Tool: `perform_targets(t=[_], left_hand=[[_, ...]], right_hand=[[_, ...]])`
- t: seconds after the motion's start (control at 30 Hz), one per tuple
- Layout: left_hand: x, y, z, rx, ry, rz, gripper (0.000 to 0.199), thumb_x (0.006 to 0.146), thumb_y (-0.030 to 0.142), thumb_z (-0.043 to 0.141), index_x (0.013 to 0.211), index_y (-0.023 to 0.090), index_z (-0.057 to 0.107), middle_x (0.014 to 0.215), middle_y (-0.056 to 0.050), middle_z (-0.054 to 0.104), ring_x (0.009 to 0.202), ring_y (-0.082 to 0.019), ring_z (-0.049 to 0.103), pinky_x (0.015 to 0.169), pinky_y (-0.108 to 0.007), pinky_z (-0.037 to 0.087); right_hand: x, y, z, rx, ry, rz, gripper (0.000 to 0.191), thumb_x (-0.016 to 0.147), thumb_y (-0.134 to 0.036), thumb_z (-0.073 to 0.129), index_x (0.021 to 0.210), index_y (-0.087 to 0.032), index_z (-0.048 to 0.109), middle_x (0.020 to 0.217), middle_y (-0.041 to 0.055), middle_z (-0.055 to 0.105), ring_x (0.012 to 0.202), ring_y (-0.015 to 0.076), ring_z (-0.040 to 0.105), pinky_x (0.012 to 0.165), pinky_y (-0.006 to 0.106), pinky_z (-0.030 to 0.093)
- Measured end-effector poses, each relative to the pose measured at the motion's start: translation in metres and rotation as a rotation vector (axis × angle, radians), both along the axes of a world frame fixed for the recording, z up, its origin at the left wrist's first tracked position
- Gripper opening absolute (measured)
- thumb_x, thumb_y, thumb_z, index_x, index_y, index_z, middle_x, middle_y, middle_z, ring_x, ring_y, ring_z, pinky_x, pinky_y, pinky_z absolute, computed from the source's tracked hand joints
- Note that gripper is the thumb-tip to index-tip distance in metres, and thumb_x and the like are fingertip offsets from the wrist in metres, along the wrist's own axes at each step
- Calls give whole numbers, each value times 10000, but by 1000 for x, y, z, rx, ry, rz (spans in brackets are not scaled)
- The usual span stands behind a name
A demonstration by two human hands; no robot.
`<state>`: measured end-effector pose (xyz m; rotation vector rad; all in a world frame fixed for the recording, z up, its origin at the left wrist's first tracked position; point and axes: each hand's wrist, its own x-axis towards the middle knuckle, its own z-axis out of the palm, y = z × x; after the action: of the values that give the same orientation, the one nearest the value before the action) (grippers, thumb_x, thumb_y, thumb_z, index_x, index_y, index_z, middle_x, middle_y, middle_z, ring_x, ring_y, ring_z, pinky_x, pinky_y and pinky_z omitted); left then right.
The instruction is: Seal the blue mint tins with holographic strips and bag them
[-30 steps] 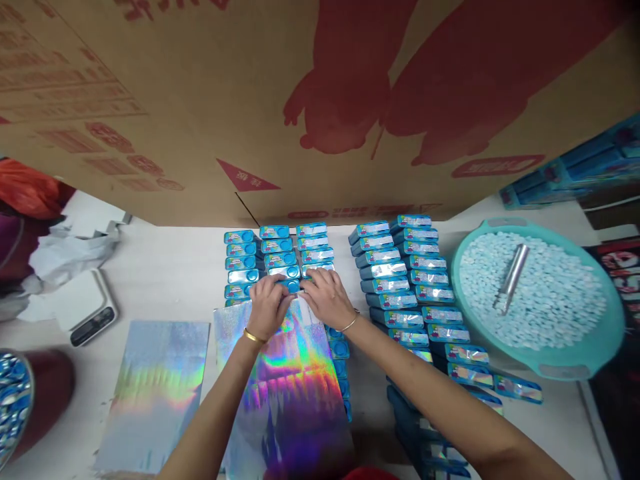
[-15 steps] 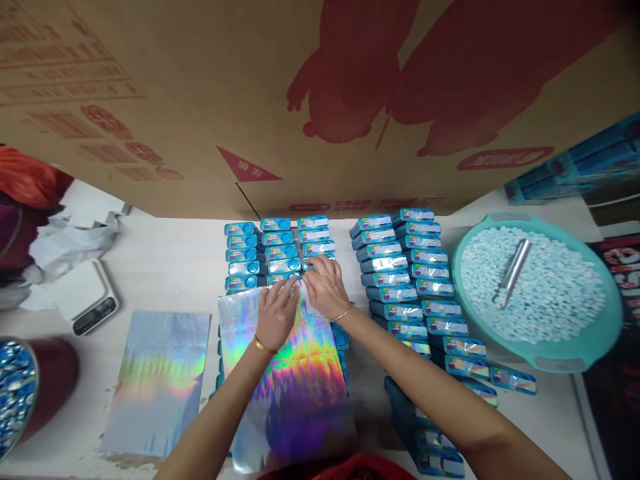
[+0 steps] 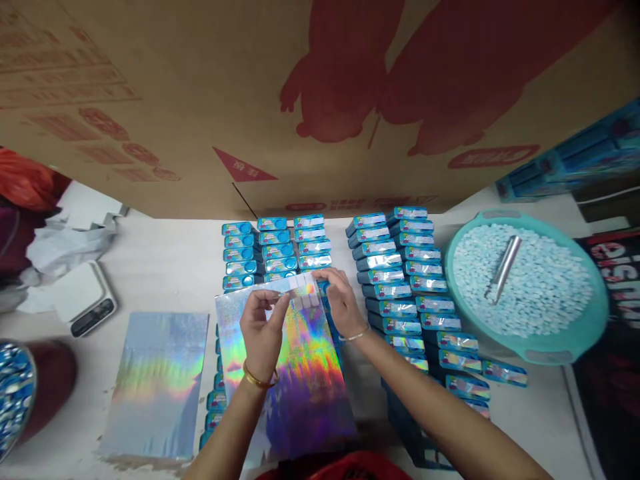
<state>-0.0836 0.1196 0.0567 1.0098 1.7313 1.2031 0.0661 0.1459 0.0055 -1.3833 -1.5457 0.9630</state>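
The scene is closed off at the far side by a cardboard box (image 3: 200, 87), set on a white surface (image 3: 170, 267). Rows of blue tins (image 3: 378, 274) are ranged there, and a turquoise basin (image 3: 546, 355) filled with pale pieces is placed at their right. Some of the tins left of the gap are partly covered by a shiny sheet (image 3: 315, 380), in front of the body; another sheet (image 3: 161, 387) is laid flat further left. The shiny sheet can be judged light, thin, bendable and easily creased, slick on its face, and best held by its edges. Above its far edge, a small strip of labels (image 3: 306, 291) appears to be pinched between thumb and forefinger of the left hand (image 3: 263, 333). The right hand (image 3: 347, 308) is held half curled beside the strip's other end; whether anything is gripped by it cannot be told. The strip seems flimsy, probably sticky, and best handled by its ends.
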Motion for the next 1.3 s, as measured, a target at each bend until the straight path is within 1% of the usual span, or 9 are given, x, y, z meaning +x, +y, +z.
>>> perform_targets(t=[0.13, 0.27, 0.4, 0.63, 0.9, 1.07, 1.1, 1.2, 1.3], left_hand=[[15, 29, -15, -76, -204, -22, 245, 715, 335, 734, 753, 194, 538, 689, 36, 526, 639, -89, 495, 628, -219, 415], [26, 47, -33, -104, -179, -80, 223, 716, 341, 719, 708, 185, 560, 644, 35, 526, 598, -89, 473, 596, -221, 389], [35, 54, -52, -93, 22, -176, 198, 750, 348, 674, 681, 191, 574, 629, 23, 550, 607, -117, 507, 616, -250, 397], [45, 43, -72, -41, 618, -394, 118, 874, 296, 546, 815, 208, 597, 770, -18, 653, 817, -207, 564, 790, -363, 335], [54, 46, -80, -78, 746, -331, 136, 872, 285, 545, 764, 210, 578, 770, -33, 651, 830, -238, 536, 763, -379, 302], [58, 50, -81, -106, 763, -310, 115, 848, 298, 555, 777, 209, 553, 721, -39, 612, 828, -251, 543, 774, -395, 319], [58, 51, -80, -118, 746, -286, 92, 832, 297, 569, 841, 207, 553, 714, -27, 599, 821, -248, 553, 772, -393, 327], [58, 52, -80, -136, 690, -214, 302, 778, 286, 607, 1044, 193, 498, 715, 12, 565, 785, -231, 586, 757, -380, 349], [60, 54, -82, -136, 664, -212, 327, 774, 233, 583, 1079, 191, 472, 693, 24, 554, 772, -232, 608, 748, -379, 362]], right_hand=[[3, 1, 9, -198, 185, -84, 348, 910, -507, 472, 840, -192, 600, 776, 16, 597, 746, 161, 561, 704, 277, 462], [14, 22, 4, -220, 222, -141, 300, 902, -420, 506, 704, -198, 547, 623, -36, 495, 602, 121, 457, 593, 240, 393], [34, 28, -5, -208, 68, -130, 276, 893, -393, 513, 699, -199, 548, 615, -40, 473, 572, 114, 427, 562, 244, 351], [47, 18, -24, -172, -165, -134, 257, 907, -327, 467, 690, -210, 539, 648, -7, 531, 615, 145, 491, 592, 264, 374], [47, 23, -43, -114, -332, -97, 242, 927, -280, 427, 726, -214, 544, 741, 43, 595, 736, 192, 557, 694, 295, 417], [46, 21, -58, -154, -290, -119, 224, 914, -284, 443, 762, -203, 586, 736, 41, 604, 720, 189, 556, 684, 297, 428], [44, 19, -61, -180, -245, -149, 199, 906, -294, 460, 817, -195, 608, 730, 31, 599, 704, 183, 554, 674, 293, 434], [37, 9, -66, -210, -105, -253, 258, 898, -295, 477, 1079, -180, 620, 761, 16, 584, 711, 172, 558, 687, 291, 463], [33, -2, -69, -148, -68, -211, 343, 927, -230, 395, 1182, -201, 624, 835, 37, 564, 788, 177, 562, 749, 309, 480]])
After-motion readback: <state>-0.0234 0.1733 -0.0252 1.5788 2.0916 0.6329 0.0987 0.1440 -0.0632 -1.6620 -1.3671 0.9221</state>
